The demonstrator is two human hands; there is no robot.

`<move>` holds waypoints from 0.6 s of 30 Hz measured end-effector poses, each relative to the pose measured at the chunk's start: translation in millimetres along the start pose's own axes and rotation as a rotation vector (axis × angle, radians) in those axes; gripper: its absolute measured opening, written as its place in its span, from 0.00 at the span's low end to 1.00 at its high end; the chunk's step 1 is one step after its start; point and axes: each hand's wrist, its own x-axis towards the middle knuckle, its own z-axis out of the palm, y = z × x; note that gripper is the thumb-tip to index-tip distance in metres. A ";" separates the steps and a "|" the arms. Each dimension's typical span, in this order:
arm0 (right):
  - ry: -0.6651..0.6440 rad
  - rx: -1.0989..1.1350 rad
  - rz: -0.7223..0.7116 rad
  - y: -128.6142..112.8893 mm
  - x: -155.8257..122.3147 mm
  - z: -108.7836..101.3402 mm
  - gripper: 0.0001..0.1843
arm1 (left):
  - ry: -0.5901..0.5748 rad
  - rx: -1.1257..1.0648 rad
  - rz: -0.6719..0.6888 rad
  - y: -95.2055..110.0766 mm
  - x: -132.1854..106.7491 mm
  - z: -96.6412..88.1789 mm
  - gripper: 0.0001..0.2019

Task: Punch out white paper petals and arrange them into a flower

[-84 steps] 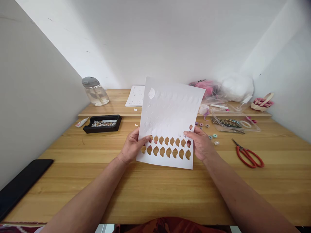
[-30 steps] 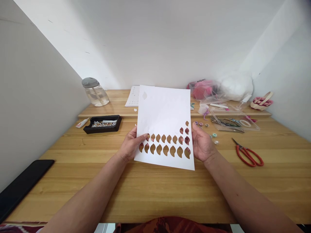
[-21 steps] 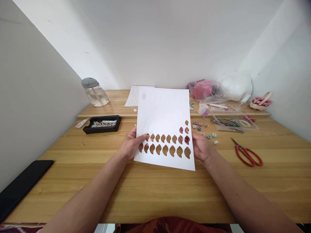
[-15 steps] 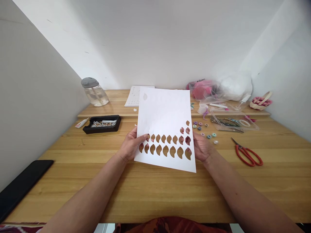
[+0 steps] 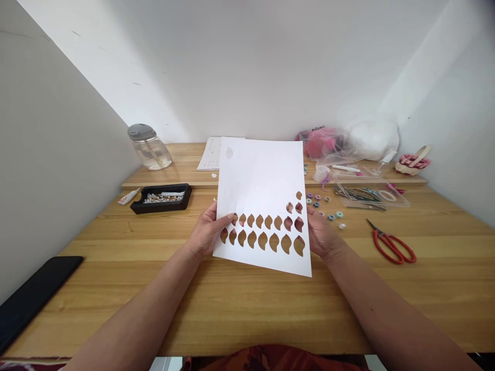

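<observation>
I hold a white paper sheet (image 5: 260, 178) upright over the middle of the wooden table (image 5: 247, 304). Its lower part has rows of leaf-shaped cut-outs. My left hand (image 5: 207, 234) grips the sheet's left edge, thumb in front. At the sheet's right edge is my right hand (image 5: 322, 236), mostly behind the paper, with fingers showing through the holes. Small coloured rings (image 5: 323, 207) lie on the table just beyond my right hand.
Red scissors (image 5: 390, 246) lie to the right. A black tray of beads (image 5: 161, 197), a glue tube (image 5: 129, 196) and a lidded jar (image 5: 149, 147) stand at the left. A black phone (image 5: 34, 293) is near left. A clear box (image 5: 367, 193), plastic bags (image 5: 348, 140) and a small basket (image 5: 413, 162) sit at the back right.
The sheet has been straightened from a rightward tilt to nearly upright. My right fingers moved from its front to behind it. In the last second it barely moved.
</observation>
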 end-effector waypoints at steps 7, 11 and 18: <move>0.141 -0.300 -0.028 3.3 9.0 -13.9 0.15 | 0.066 -0.044 0.065 6.5 2.2 -1.0 0.22; 0.210 -0.725 -0.082 2.9 12.3 -23.9 0.14 | 0.173 -0.079 0.155 11.5 6.7 -6.9 0.20; 0.169 -1.260 -0.094 5.4 11.3 -25.9 0.11 | 0.278 -0.114 0.206 14.6 11.3 -11.3 0.19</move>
